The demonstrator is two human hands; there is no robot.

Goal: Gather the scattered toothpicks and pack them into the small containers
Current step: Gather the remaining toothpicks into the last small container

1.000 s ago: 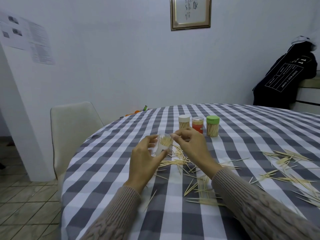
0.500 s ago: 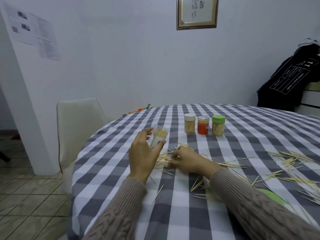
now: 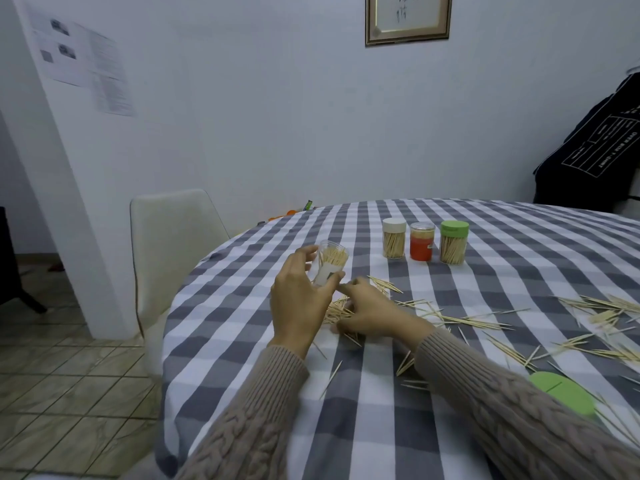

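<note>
My left hand (image 3: 299, 299) grips a small clear container (image 3: 330, 263), tilted and partly filled with toothpicks. Just right of it, my right hand (image 3: 369, 311) lies low on the checked tablecloth (image 3: 346, 410), fingers curled over a heap of loose toothpicks (image 3: 337, 311); whether it pinches any is hidden. More toothpicks (image 3: 602, 323) lie scattered to the right. Three filled containers stand at the back: a white-lidded one (image 3: 393, 242), an orange one (image 3: 421, 241) and a green-lidded one (image 3: 453, 242).
A loose green lid (image 3: 561, 393) lies on the cloth near my right sleeve. A white chair (image 3: 173, 237) stands at the table's left edge. A dark garment (image 3: 595, 150) hangs at the far right. Tiled floor lies to the left.
My right hand came down from the container's mouth onto the toothpick heap on the cloth. My left hand kept hold of the clear container and tilted it a little.
</note>
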